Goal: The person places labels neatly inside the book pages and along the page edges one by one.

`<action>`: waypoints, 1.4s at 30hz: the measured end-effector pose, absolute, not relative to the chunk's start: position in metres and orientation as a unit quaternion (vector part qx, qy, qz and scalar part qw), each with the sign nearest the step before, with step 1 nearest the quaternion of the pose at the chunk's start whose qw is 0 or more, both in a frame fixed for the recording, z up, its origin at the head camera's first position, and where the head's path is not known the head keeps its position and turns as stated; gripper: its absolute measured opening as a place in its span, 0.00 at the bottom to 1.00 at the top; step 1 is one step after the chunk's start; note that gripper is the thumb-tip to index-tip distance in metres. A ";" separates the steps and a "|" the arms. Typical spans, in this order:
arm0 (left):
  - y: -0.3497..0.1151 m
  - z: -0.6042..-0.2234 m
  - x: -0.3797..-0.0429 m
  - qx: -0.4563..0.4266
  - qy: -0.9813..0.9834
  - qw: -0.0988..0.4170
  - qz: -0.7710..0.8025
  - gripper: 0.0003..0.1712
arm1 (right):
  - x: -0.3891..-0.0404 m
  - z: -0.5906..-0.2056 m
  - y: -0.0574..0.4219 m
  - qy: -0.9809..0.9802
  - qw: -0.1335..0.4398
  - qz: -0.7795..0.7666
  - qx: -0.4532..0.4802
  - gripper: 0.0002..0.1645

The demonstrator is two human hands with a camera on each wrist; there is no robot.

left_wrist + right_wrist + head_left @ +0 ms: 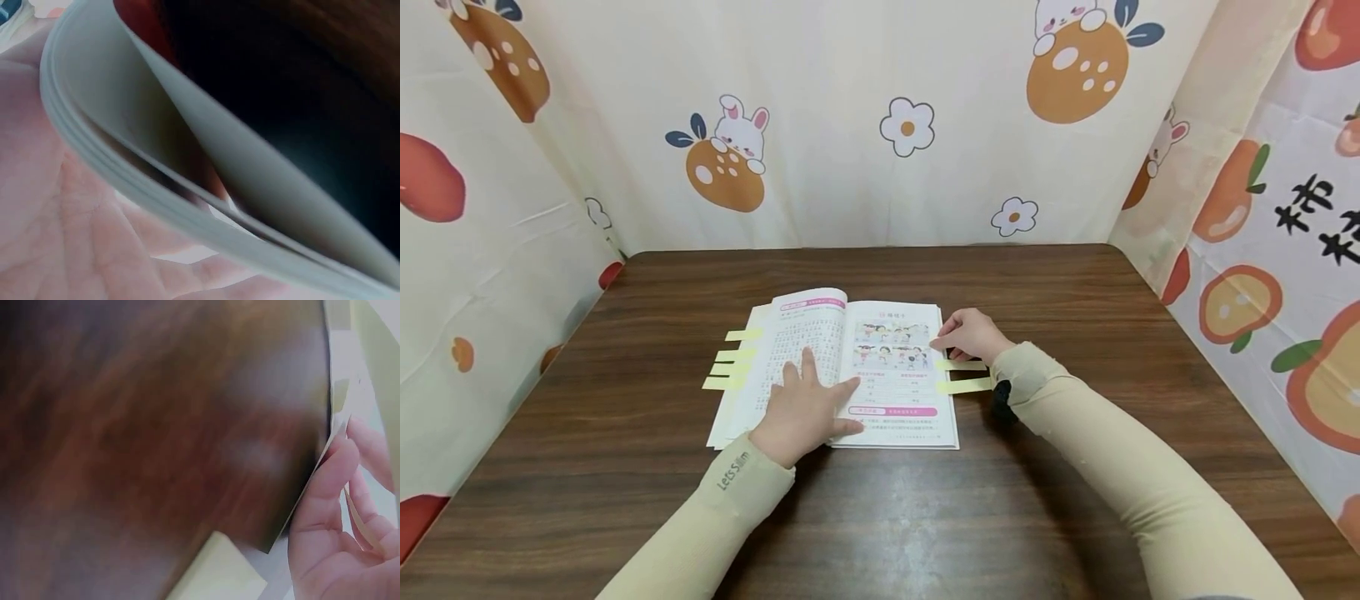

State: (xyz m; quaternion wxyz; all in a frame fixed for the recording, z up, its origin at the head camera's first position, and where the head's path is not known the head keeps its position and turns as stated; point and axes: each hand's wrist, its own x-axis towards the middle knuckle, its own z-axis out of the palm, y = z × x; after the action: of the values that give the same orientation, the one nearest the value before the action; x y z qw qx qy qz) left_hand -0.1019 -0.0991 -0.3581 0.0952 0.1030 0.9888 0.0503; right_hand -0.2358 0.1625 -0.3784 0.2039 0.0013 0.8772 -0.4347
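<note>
An open book (887,375) with printed text and cartoon pictures lies on the brown table. Fingers spread, my left hand (805,407) rests across the left page and the middle fold. The left wrist view shows the curved page edges (156,194) beside that palm. At the book's right edge, my right hand (973,335) pinches a pale sticky tab (359,519) between thumb and fingers, its far end hidden by them. Just below that hand, yellow sticky tabs (966,385) stick out over the table.
Several more yellow sticky tabs (726,383) jut from the book's left side. The wooden table (925,517) reaches back to a printed curtain (850,183) with rabbits, fruit and flowers. A similar cloth (1262,250) hangs along the right side.
</note>
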 end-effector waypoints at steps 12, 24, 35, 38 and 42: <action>-0.131 -0.349 -0.102 0.051 0.993 0.042 0.099 0.46 | -0.233 -0.381 0.160 0.900 0.181 -0.394 -0.040 0.14; -0.183 -0.347 -0.101 -0.079 0.978 0.120 0.150 0.53 | -0.225 -0.368 0.158 0.935 0.169 -0.302 -0.081 0.20; -0.193 -0.345 -0.105 -0.105 0.955 0.146 0.234 0.69 | -0.203 -0.346 0.144 0.969 0.091 -0.157 -0.165 0.24; -0.194 -0.342 -0.105 -0.116 0.953 0.138 0.244 0.73 | -0.201 -0.342 0.142 0.962 0.110 -0.187 -0.166 0.24; -0.193 -0.338 -0.104 -0.119 0.954 0.113 0.249 0.74 | -0.200 -0.340 0.141 0.956 0.122 -0.206 -0.167 0.24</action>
State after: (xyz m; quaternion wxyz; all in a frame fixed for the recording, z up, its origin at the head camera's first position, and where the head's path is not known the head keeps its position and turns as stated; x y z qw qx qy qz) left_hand -0.1035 -0.1932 -0.3375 0.1129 -0.1186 0.9545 0.2494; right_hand -0.1997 0.1409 -0.3401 0.1217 -0.1673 0.9565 -0.2058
